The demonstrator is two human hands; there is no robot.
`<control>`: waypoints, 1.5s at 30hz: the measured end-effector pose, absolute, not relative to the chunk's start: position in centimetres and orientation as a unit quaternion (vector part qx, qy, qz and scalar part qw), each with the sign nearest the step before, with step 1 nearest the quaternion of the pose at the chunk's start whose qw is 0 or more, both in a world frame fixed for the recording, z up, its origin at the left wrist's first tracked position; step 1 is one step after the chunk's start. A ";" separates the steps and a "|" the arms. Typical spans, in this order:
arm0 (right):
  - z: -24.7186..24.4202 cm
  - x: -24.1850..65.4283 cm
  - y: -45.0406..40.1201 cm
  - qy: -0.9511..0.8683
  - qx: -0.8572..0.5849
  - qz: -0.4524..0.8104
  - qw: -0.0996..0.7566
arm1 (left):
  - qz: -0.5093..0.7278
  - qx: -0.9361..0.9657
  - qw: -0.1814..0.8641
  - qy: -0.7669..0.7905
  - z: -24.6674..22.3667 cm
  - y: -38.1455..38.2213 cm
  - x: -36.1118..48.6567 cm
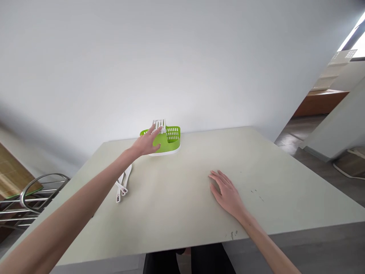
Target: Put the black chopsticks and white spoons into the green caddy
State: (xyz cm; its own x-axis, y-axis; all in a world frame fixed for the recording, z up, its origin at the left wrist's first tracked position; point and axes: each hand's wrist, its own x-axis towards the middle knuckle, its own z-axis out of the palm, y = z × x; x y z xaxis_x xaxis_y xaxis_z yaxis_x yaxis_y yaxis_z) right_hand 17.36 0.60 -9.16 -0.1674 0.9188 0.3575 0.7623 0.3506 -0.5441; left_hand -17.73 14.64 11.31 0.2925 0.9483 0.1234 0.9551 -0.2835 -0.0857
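Observation:
A green basket (173,137) with latticed sides and a white base stands at the far edge of the table, near the wall. A white slotted piece (159,124) rises above its middle; I cannot tell if it is part of the basket. My left hand (146,144) reaches over the basket's left front, fingers spread, its fingertips at the slotted piece. Several white plastic utensils (124,183) lie crossed on the table, partly hidden behind my left forearm. My right hand (226,192) rests on the table at the right, fingers stretched out and holding nothing.
The pale table (182,205) meets a white wall (182,68) at its back. A metal rack (37,196) stands off the left edge. My legs (212,258) are below the front edge. Some dark marks (232,234) show on the tabletop near the front.

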 end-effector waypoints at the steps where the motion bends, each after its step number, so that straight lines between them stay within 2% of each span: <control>1: -9.2 17.4 0.6 -0.755 -0.557 0.119 0.325 | -0.030 -0.800 0.068 -0.595 11.2 14.5 -17.6; 17: -9.4 17.6 0.6 -0.752 -0.561 0.122 0.324 | -0.084 -0.832 0.041 -0.546 8.8 13.9 -8.2; 22: -9.5 17.7 0.6 -0.750 -0.559 0.122 0.331 | -0.174 -0.841 0.028 -0.512 8.1 12.8 -6.8; 25: -9.6 17.8 0.5 -0.748 -0.563 0.125 0.330 | -0.277 -0.814 0.058 -0.508 7.4 11.3 -9.2; 28: -9.6 17.8 0.4 -0.747 -0.566 0.127 0.325 | -0.308 -0.771 0.093 -0.550 5.8 8.9 -14.1; 33: -9.6 17.8 0.2 -0.746 -0.571 0.126 0.318 | -0.238 -0.692 0.116 -0.672 1.2 3.2 -23.4; 36: -9.5 17.8 0.1 -0.747 -0.572 0.126 0.315 | -0.174 -0.655 0.079 -0.731 -1.7 0.5 -27.1; 41: -9.5 17.8 0.0 -0.749 -0.573 0.128 0.307 | -0.125 -0.681 0.008 -0.721 -4.3 -1.4 -28.4; 45: -9.6 17.7 0.0 -0.748 -0.571 0.119 0.318 | -0.140 -0.730 0.015 -0.669 -4.9 -1.8 -26.9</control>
State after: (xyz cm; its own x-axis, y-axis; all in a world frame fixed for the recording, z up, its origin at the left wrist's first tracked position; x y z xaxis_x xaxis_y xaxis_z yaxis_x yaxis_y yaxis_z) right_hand 17.69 -0.01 -9.59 -0.1471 0.9292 0.3391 0.7778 0.3204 -0.5407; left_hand -26.89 -1.79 -4.92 0.0654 0.9722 0.2247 0.9806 -0.1044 0.1661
